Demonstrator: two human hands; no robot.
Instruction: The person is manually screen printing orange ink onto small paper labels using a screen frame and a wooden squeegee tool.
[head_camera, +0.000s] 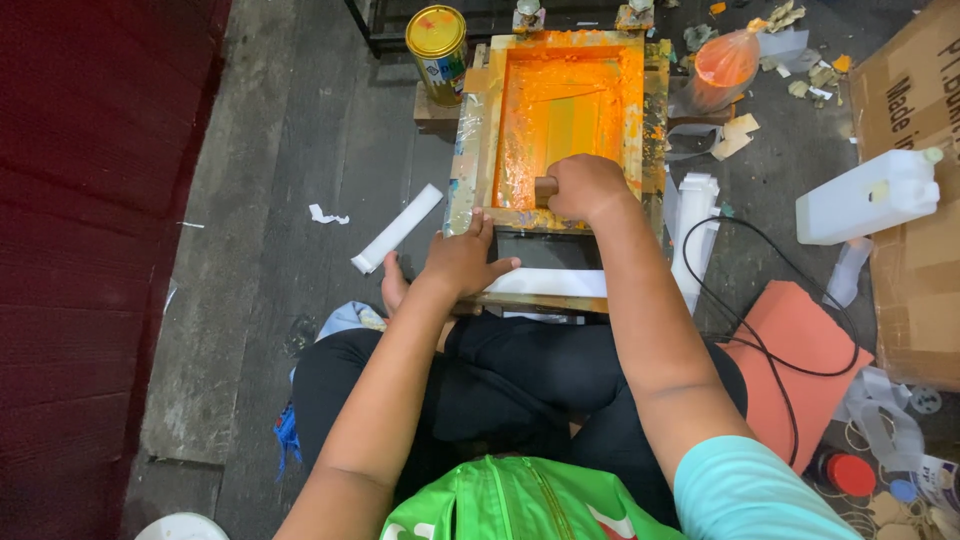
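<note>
Sitting on the floor (300, 150), the person keeps the wooden printing frame (560, 120), its mesh flooded with orange ink, straight ahead just past the knees. The left hand (462, 262) presses fingers spread on the frame's near corner, likely steadying it; the right hand (585, 188) is closed around the squeegee handle (546, 189) at the frame's near edge.
</note>
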